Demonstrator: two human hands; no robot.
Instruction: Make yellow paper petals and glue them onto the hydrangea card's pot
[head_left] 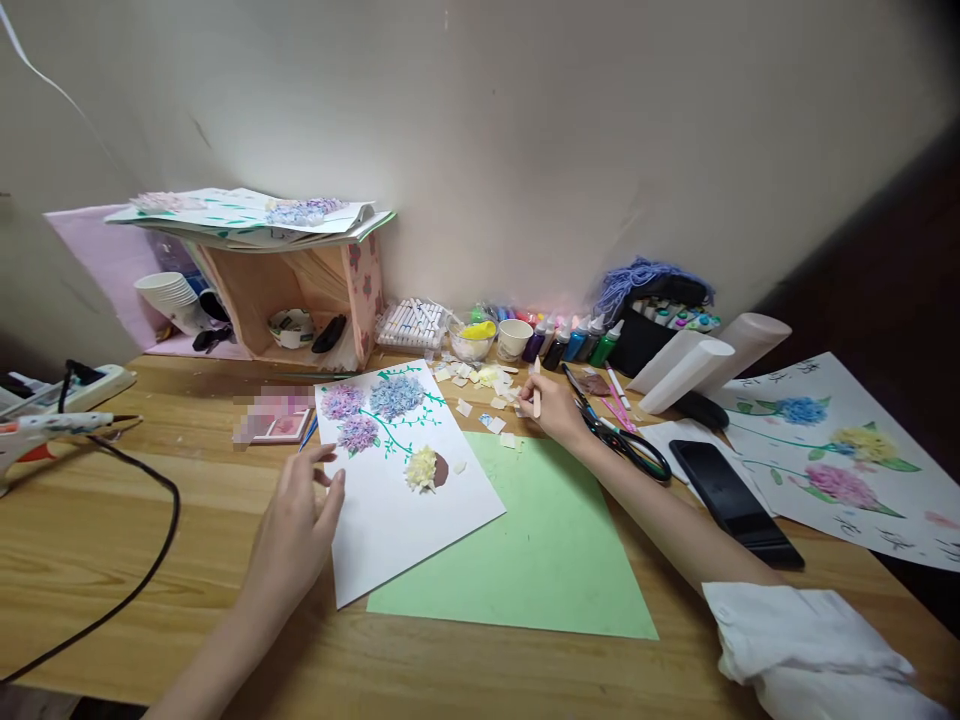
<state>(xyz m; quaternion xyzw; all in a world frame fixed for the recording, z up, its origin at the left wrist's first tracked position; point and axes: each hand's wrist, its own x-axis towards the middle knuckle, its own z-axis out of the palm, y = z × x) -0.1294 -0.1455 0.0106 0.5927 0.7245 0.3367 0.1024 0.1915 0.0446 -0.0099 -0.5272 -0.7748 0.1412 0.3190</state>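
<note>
A white sheet [405,550] carries purple and blue flower clusters with green painted stems. Lower on it, a pale yellow petal cluster [422,470] partly covers a brown round patch [442,472]. My left hand [300,500] is at the sheet's left edge, fingers loosely bent and apart, holding nothing. Beyond the sheet, my right hand [553,405] pinches a slim, pale pen-like stick [536,390], held upright among small pale paper pieces [508,440]. The stick's lower tip and what it touches are too small to make out. A light green sheet [517,560] lies partly under the white one.
Scissors [637,452] and a black phone [735,500] lie by my right forearm. Paint bottles [576,342] and a paper cup [514,338] stand along the wall. A glue gun [45,430] and its cable are at left; a flower painting [840,450] is at right.
</note>
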